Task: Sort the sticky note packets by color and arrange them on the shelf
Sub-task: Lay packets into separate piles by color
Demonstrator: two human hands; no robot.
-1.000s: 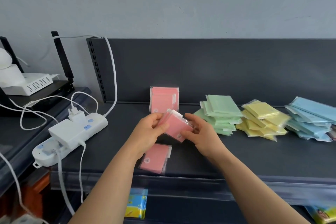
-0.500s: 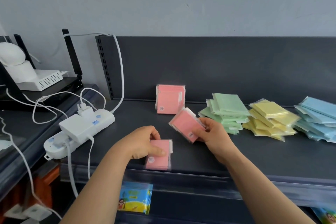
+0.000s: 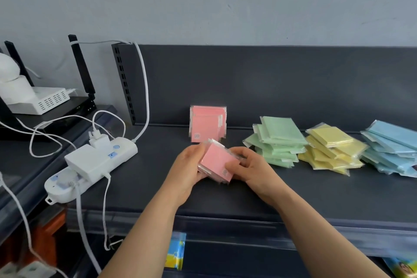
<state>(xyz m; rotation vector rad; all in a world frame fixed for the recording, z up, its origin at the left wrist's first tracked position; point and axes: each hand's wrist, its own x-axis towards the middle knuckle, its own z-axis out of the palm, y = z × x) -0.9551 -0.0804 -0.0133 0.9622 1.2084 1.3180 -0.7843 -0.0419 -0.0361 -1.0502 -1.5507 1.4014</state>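
Both hands, left hand [image 3: 188, 168] and right hand [image 3: 252, 168], have a grip on a small bunch of pink packets [image 3: 216, 162] just above the shelf [image 3: 316, 194], in front of the upright pink stack [image 3: 208, 123].

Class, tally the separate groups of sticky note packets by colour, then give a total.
Pink: 2, the standing stack and the held stack
Green: 1, green pile
Yellow: 1, yellow pile
Blue: 1, blue pile
Total: 5

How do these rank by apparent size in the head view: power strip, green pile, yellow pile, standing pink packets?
1. power strip, largest.
2. green pile and yellow pile, about alike, not ranked.
3. standing pink packets, smallest, but farthest back.
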